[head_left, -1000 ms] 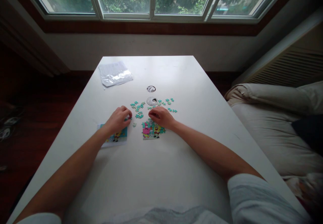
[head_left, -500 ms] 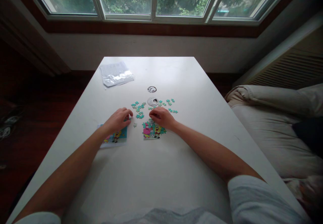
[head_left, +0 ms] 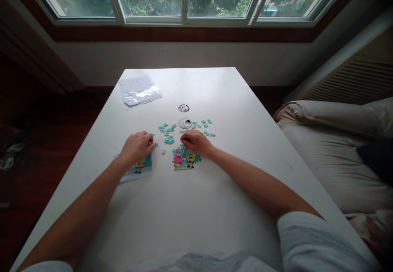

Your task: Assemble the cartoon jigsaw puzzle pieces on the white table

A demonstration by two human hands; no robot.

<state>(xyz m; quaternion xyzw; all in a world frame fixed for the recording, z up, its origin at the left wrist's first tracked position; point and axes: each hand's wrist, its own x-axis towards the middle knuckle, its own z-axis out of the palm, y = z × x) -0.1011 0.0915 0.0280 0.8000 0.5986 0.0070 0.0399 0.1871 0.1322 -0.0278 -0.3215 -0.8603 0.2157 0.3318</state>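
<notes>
My left hand [head_left: 136,147] is over the upper part of the picture sheet [head_left: 144,166], thumb and fingers drawn together. Small puzzle pieces [head_left: 156,144] show beside its fingertips; whether it pinches one is hidden. My right hand [head_left: 196,142] is closed in a pinch just above the partly joined jigsaw puzzle [head_left: 183,159], which shows a pink and a yellow cartoon figure. What lies between its fingertips is too small to make out. A single pale puzzle piece [head_left: 163,152] lies between the sheet and the joined puzzle.
Loose teal pieces [head_left: 168,129] are scattered beyond my hands, with more [head_left: 205,123] at the right. Two round, shiny items [head_left: 184,123] lie behind them. A clear plastic bag [head_left: 140,90] rests at the white table's [head_left: 196,206] far left. A couch [head_left: 325,141] stands at right.
My left hand has drawn back a little to the left, and its fingers have closed up more, uncovering small pieces. My right hand stays in place. The view has shifted slightly.
</notes>
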